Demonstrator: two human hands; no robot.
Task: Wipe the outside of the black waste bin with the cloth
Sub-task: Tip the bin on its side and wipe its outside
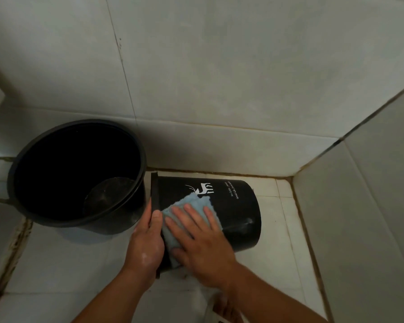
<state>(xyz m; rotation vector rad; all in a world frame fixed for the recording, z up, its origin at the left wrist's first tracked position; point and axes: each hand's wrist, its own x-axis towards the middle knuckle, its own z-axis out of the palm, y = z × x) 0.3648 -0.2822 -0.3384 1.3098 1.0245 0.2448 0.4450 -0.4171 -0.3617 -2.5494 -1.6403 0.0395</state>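
We find the bin (231,206) lying sideways on the floor (79,264), left hand (147,243) clamped on its rim, right hand (201,238) flat, pressing the cloth (191,201) on it; hard strokes may roll it.

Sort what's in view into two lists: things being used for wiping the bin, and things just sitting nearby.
In use:
- waste bin, lying on its side on the floor
- blue cloth, pressed flat on the bin's side
- right hand, on the cloth
- left hand, gripping the bin's rim

Just nearby:
- black bucket, upright to the left of the bin
- tiled wall
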